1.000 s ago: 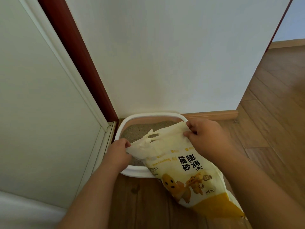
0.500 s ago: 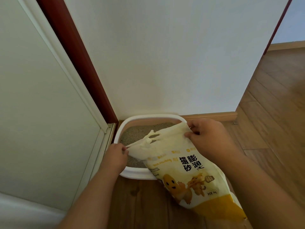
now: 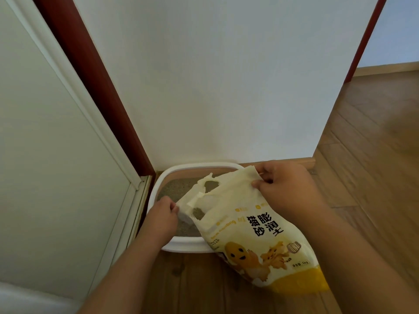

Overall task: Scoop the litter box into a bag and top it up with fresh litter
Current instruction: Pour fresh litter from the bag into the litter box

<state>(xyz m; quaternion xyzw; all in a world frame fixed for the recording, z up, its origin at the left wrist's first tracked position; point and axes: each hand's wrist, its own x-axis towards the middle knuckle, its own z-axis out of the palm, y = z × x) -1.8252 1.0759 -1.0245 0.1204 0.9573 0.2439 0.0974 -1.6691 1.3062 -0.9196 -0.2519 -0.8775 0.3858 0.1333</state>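
A white litter box with grey litter sits on the floor in the corner against the wall. A pale yellow bag of fresh litter with black characters and cartoon cats lies tilted over the box's right side, its top end over the litter. My left hand pinches the left corner of the bag's top. My right hand pinches the right corner. The bag's mouth gapes between the two hands. The right half of the box is hidden by the bag.
A white wall rises right behind the box. A dark red door frame and a white door close off the left side. Wooden floor stretches to the right and in front.
Both hands have pulled the bag's top corners further apart, and its mouth has opened wider. The bag's top has lifted a little over the litter.
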